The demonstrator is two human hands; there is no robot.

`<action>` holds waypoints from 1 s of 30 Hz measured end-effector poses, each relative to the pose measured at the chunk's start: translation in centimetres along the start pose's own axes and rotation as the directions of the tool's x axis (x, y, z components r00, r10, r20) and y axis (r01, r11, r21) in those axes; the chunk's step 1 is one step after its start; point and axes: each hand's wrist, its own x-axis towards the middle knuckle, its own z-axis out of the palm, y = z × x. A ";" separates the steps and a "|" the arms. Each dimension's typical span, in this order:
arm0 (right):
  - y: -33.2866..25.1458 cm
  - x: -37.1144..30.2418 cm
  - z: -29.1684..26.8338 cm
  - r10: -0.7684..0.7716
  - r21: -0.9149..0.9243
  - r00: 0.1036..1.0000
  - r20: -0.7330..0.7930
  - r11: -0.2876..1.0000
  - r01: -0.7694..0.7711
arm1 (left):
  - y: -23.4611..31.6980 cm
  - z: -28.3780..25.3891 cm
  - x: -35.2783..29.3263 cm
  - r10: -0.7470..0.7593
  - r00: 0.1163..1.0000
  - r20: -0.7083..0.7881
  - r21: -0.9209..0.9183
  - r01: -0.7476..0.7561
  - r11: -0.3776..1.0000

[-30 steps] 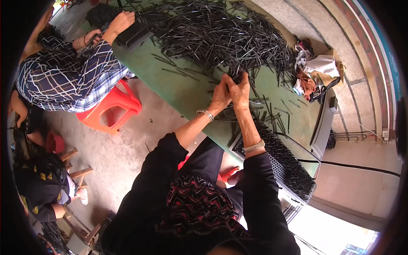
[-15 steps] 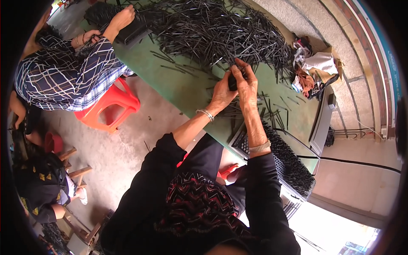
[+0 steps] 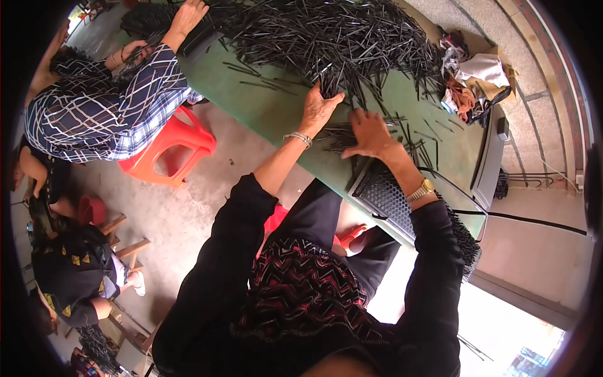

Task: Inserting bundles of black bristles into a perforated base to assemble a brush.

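Observation:
A bundle of thin black sticks (image 3: 331, 80) rises between the thumb and fingers of my left hand (image 3: 318, 112), at the near edge of the big heap. The hand is closed around its lower end, and the far ends blend into the heap behind. To the right, my right hand (image 3: 372, 135) is palm down with fingers spread, over loose black sticks (image 3: 336, 135) on the green table (image 3: 270, 119). Nothing shows in its grasp, though its palm is hidden. Close below that hand is a black perforated rack (image 3: 384, 196), partly covered by my forearm.
A large heap of black sticks (image 3: 352, 38) covers the table's far side. Crumpled bags and cloth (image 3: 468, 88) lie at right, near a black cable (image 3: 502, 215). At left, a co-worker in a plaid shirt (image 3: 81, 119) sits on a red stool (image 3: 169, 157), handling sticks.
My hands were together around the dark bundle. My right hand has let go and moved down, fingers spreading over the loose sticks. My left hand has moved slightly left, still holding the bundle.

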 end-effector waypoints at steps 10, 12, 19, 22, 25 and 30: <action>-0.4 2.1 3.4 -0.212 0.101 0.977 0.007 0.972 0.210 | 1.5 0.1 2.5 -0.368 0.930 -0.006 -0.527 0.310 0.792; 0.0 2.6 3.2 -0.160 0.082 0.986 0.051 0.984 0.156 | 2.0 0.0 2.8 -0.410 0.912 -0.013 -0.586 0.326 0.742; 1.5 4.1 2.6 0.077 0.095 0.993 0.089 0.992 -0.085 | 0.8 0.0 2.1 -0.658 0.738 0.146 -0.618 0.588 0.522; 2.0 4.4 2.5 0.156 0.180 0.987 0.025 0.971 -0.158 | -0.4 0.1 1.2 -0.661 0.717 0.221 -0.618 0.627 0.473; 2.9 4.7 2.3 0.129 0.245 0.985 0.113 0.957 -0.154 | -0.8 0.4 0.0 -0.652 0.709 0.269 -0.618 0.647 0.447; 3.7 4.2 2.1 0.139 0.341 0.988 0.073 0.927 -0.155 | -0.7 0.5 -1.4 -0.658 0.701 0.276 -0.509 0.687 0.518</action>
